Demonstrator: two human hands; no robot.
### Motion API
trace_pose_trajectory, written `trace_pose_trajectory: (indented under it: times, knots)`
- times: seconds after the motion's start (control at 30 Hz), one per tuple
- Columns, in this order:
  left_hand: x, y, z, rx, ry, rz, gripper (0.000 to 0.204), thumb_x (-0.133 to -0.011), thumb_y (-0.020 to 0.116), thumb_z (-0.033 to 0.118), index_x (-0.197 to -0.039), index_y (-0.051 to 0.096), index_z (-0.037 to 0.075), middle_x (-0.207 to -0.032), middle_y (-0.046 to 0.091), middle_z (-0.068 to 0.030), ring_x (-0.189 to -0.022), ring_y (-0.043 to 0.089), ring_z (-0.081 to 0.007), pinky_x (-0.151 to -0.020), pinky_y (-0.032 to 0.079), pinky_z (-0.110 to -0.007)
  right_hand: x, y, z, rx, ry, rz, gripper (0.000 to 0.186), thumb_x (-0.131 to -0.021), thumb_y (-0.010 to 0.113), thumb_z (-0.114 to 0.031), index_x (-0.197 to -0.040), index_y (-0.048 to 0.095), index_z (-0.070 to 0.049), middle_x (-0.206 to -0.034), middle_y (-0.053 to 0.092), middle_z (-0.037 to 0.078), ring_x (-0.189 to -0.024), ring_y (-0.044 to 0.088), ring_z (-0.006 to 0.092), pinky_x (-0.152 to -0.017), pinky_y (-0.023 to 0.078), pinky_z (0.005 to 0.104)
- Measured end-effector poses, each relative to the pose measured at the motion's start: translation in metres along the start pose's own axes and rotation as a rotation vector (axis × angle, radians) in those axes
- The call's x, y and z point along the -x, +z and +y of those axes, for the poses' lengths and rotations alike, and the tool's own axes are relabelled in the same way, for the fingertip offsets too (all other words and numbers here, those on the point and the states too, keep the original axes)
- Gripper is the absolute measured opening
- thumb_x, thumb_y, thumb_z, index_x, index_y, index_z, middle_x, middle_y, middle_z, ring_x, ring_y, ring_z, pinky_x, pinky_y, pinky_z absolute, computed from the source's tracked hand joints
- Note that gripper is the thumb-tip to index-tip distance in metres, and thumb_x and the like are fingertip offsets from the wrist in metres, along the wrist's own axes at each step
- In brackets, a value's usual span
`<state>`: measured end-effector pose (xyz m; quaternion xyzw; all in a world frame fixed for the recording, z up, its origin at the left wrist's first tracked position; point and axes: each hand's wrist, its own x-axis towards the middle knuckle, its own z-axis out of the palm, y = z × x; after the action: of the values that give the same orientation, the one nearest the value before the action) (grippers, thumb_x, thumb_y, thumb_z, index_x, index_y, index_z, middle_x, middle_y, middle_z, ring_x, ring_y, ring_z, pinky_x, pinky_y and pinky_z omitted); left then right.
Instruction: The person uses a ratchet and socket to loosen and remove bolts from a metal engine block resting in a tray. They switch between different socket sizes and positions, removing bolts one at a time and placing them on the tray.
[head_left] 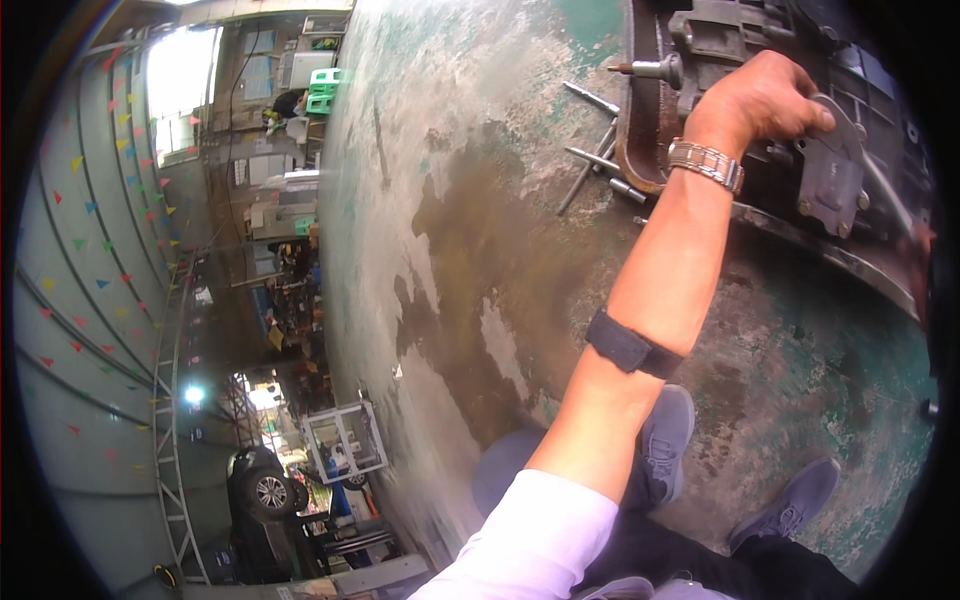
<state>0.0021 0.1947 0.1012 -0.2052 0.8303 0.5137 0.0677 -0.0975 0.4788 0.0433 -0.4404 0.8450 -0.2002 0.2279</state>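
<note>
My left hand (765, 100), with a metal watch (706, 163) at its wrist, reaches out over a large dark metal vehicle assembly (775, 172). Its fingers curl down and the thumb presses on a grey metal bracket (834, 180) with a rounded upper end. A shiny rod (888, 192) slants away beside the bracket toward the right rim. At the rod's far end is a blurred reddish patch that may be my right hand (921, 240); its fingers cannot be made out. The undersides of my left fingers are hidden.
A brown-tipped metal rod (640, 69) juts out from the assembly's left side. Extension bars (592, 98) and a socket (627, 190) lie on the stained floor (500, 260). My shoes (667, 440) are below. Green stools (322, 90) and a vehicle (265, 500) stand farther left.
</note>
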Motion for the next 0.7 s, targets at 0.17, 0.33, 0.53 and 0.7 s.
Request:
trace_pose_trajectory:
  times: [0.17, 0.33, 0.53, 0.7]
  knots:
    - [-0.001, -0.004, -0.004, 0.005, 0.03, -0.03, 0.035, -0.076, 0.078, 0.015, -0.1, 0.069, -0.009, -0.083, 0.072, -0.0125, -0.072, 0.068, -0.0155, -0.07, 0.055, -0.028, 0.025, 0.094, -0.074, -0.858, 0.18, -0.443, 0.026, -0.084, 0.068, -0.008, -0.103, 0.052, 0.0, -0.086, 0.054, 0.006, -0.082, 0.054, 0.0164, -0.076, 0.047, 0.0344]
    - [0.002, -0.005, -0.008, -0.069, 0.093, -0.025, 0.036, -0.076, 0.077, 0.017, -0.103, 0.069, -0.005, -0.085, 0.071, -0.0107, -0.077, 0.063, -0.0145, -0.071, 0.052, -0.03, -0.019, 0.137, -0.15, -1.311, 0.14, -0.61, 0.045, -0.084, 0.073, -0.02, -0.119, 0.052, 0.0, -0.108, 0.063, 0.009, -0.099, 0.059, 0.0181, -0.087, 0.047, 0.0322]
    - [0.001, -0.007, -0.011, 0.242, 0.008, -0.195, 0.038, -0.084, 0.073, 0.015, -0.114, 0.062, -0.005, -0.097, 0.068, -0.0058, -0.086, 0.059, -0.012, -0.078, 0.049, -0.029, -0.013, 0.119, -0.128, -1.327, 0.214, -0.674, 0.039, -0.082, 0.076, -0.035, -0.1, 0.067, -0.001, -0.093, 0.067, 0.008, -0.086, 0.059, 0.0172, -0.078, 0.048, 0.0325]
    - [-0.001, -0.003, -0.017, 0.23, 0.018, -0.16, 0.036, -0.086, 0.072, 0.016, -0.113, 0.062, -0.006, -0.093, 0.066, -0.004, -0.083, 0.058, -0.0103, -0.075, 0.05, -0.027, 0.024, 0.032, -0.06, -0.755, 0.232, -0.699, 0.036, -0.08, 0.078, -0.034, -0.088, 0.069, 0.0, -0.075, 0.068, 0.008, -0.073, 0.065, 0.0153, -0.073, 0.051, 0.0334]
